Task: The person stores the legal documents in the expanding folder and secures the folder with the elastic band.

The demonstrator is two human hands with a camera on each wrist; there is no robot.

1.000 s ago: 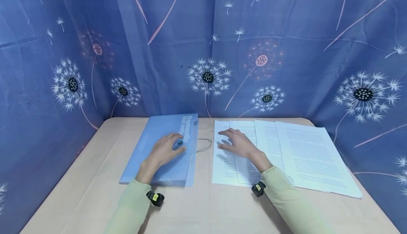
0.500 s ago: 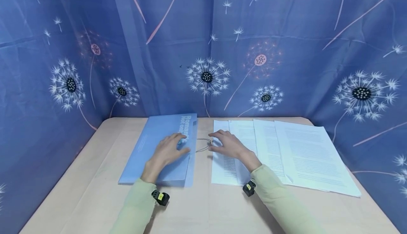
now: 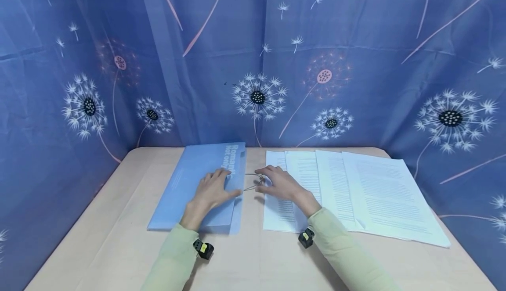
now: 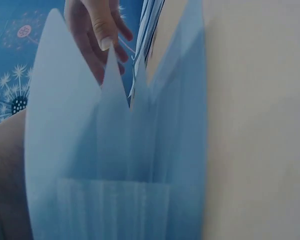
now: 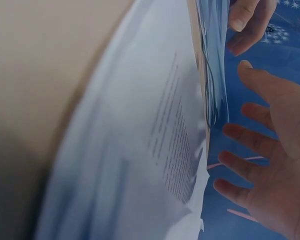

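So the right hand is holding nothing, thumb and fingers apart, I'd guess that way to straddle the elastic cord; can't tell if it's touching. The left hand is spread too, over the blue folder, maybe to steady it. Folder's on the bench, left side, cord poking toward the printed sheets, which overlap in a fan, probably so each set shows.
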